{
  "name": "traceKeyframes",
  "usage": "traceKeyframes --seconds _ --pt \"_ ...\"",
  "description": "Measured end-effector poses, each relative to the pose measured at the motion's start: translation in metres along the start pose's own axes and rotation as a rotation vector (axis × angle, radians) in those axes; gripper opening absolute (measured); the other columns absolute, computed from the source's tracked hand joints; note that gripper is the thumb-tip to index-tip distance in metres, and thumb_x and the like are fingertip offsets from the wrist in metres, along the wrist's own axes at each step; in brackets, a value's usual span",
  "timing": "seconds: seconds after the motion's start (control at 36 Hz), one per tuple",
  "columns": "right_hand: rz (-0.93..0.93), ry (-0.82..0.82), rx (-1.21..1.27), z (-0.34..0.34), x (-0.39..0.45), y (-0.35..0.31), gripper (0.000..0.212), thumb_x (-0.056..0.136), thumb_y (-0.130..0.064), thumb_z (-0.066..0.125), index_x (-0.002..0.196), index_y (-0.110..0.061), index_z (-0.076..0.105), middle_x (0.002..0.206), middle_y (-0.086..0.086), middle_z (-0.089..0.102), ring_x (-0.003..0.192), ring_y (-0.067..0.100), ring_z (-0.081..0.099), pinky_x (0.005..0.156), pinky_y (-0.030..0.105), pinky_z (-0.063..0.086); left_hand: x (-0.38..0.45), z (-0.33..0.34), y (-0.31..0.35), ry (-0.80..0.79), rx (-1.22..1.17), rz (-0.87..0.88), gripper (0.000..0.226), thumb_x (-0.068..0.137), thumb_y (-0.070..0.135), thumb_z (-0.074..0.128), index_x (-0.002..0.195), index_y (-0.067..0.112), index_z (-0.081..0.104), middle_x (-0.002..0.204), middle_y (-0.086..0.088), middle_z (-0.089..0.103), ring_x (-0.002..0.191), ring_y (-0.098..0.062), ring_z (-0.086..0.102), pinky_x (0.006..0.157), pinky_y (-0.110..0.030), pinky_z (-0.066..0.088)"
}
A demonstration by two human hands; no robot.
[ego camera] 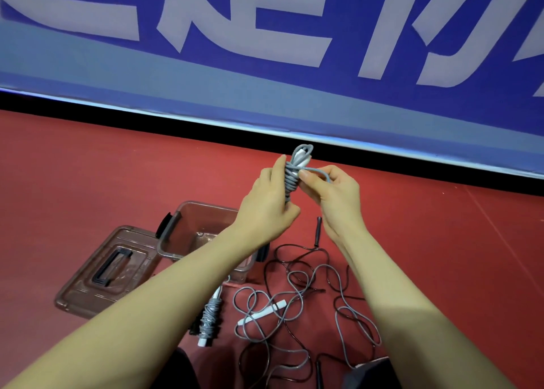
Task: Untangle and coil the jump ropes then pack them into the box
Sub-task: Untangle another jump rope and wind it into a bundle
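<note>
Blue banner [265, 35] with pale oversized lettering, cut off at the top, stands along the far edge of the red floor [103, 168], a black strip at its base. Nearer, a clear plastic box [191, 226] with dark latches sits open on the floor, its right side hidden behind the left forearm; its clear lid [97, 274] with a black handle lies flat just to its left. Loose grey and dark jump ropes [294, 297] sprawl tangled on the floor between the forearms, a white handle [262, 312] among them; their lower loops run out of view. A finished grey coil [209, 318] lies below the box. Raised above all this, the left hand [265, 206] grips a grey wound bundle [291, 179] upright, while the right hand [332, 191] pinches its free strand.
</note>
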State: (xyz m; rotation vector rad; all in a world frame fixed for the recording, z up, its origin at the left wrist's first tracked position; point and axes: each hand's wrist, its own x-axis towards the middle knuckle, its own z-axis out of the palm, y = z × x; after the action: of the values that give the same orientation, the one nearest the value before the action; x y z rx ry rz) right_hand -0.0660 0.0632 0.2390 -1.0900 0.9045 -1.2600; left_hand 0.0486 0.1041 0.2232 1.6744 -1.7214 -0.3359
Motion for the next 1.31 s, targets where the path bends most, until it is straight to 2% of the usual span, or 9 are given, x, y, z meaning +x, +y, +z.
traceKeyframes --seconds 0.28,0.36,0.42,0.53,0.69,0.81,0.89,1.08,1.31 --pt "-0.008 -0.148 -0.124 0.003 -0.001 0.003 0.026 0.085 0.013 0.052 0.087 -0.012 0.06 0.084 0.005 0.066 0.083 0.018 0.062 0.083 0.031 0.051 0.005 -0.007 -0.006 0.15 0.053 -0.111 0.063 0.078 0.016 0.063 0.134 0.019 0.034 0.113 -0.004 0.053 0.098 -0.03 0.055 0.07 -0.036 0.043" --pt "-0.004 -0.057 -0.156 0.002 0.002 0.007 0.03 0.083 0.013 0.05 0.095 -0.012 0.06 0.096 0.009 0.066 0.094 0.024 0.061 0.086 0.035 0.048 0.005 -0.009 -0.004 0.119 -0.123 -0.135 0.053 0.073 0.005 0.061 0.119 0.016 0.038 0.085 -0.003 0.058 0.079 -0.029 0.058 0.065 -0.034 0.045" --pt "0.012 -0.084 -0.142 0.004 0.003 0.006 0.032 0.085 0.012 0.048 0.106 -0.008 0.061 0.099 0.008 0.069 0.095 0.02 0.064 0.089 0.034 0.049 0.004 -0.009 -0.002 0.066 -0.256 -0.158 0.05 0.072 0.004 0.064 0.111 0.016 0.036 0.075 0.001 0.054 0.065 -0.019 0.054 0.057 -0.021 0.042" --pt "-0.016 -0.107 -0.142 0.002 0.001 0.004 0.03 0.087 0.011 0.047 0.102 -0.007 0.066 0.089 0.001 0.072 0.086 0.011 0.067 0.082 0.025 0.053 0.008 -0.009 -0.002 -0.03 -0.331 -0.232 0.043 0.075 0.007 0.066 0.1 0.012 0.031 0.088 -0.006 0.048 0.058 -0.016 0.047 0.043 -0.014 0.036" --pt "-0.033 0.013 -0.154 0.001 0.003 0.008 0.028 0.086 0.01 0.048 0.089 -0.008 0.068 0.085 0.004 0.071 0.08 0.012 0.067 0.073 0.022 0.054 0.01 -0.011 -0.008 0.002 -0.166 -0.221 0.04 0.067 0.028 0.079 0.086 0.016 0.046 0.092 -0.009 0.061 0.077 -0.028 0.059 0.064 -0.039 0.049" --pt "-0.029 0.081 -0.12 0.002 0.003 0.006 0.028 0.086 0.009 0.05 0.081 -0.011 0.069 0.077 0.003 0.069 0.069 0.008 0.066 0.063 0.017 0.052 0.004 -0.003 0.001 0.023 0.234 -0.098 0.053 0.088 0.032 0.061 0.134 0.017 0.039 0.119 -0.006 0.053 0.107 -0.03 0.053 0.075 -0.039 0.042" --pt "-0.012 0.089 -0.104 0.005 0.002 0.005 0.028 0.086 0.01 0.051 0.082 -0.01 0.069 0.076 0.002 0.069 0.068 0.008 0.066 0.063 0.018 0.053 -0.003 0.008 0.006 0.05 0.384 -0.007 0.062 0.092 0.021 0.048 0.147 0.012 0.021 0.119 -0.012 0.046 0.103 -0.033 0.049 0.066 -0.035 0.033" --pt "-0.001 0.016 -0.188 0.007 -0.002 0.002 0.024 0.085 0.01 0.051 0.1 0.003 0.069 0.084 0.007 0.07 0.078 0.012 0.067 0.074 0.022 0.057 0.001 0.004 0.005 0.068 0.387 -0.13 0.042 0.083 0.027 0.058 0.116 0.013 0.038 0.102 -0.006 0.045 0.089 -0.033 0.055 0.059 -0.033 0.032" --pt "-0.043 -0.142 -0.217 0.003 -0.005 -0.007 0.043 0.082 0.017 0.05 0.094 -0.019 0.069 0.083 -0.013 0.071 0.08 -0.001 0.067 0.076 0.014 0.052 0.008 -0.007 -0.004 0.027 0.03 -0.083 0.037 0.071 0.015 0.067 0.089 0.014 0.035 0.069 -0.001 0.056 0.064 -0.028 0.049 0.053 -0.034 0.036"
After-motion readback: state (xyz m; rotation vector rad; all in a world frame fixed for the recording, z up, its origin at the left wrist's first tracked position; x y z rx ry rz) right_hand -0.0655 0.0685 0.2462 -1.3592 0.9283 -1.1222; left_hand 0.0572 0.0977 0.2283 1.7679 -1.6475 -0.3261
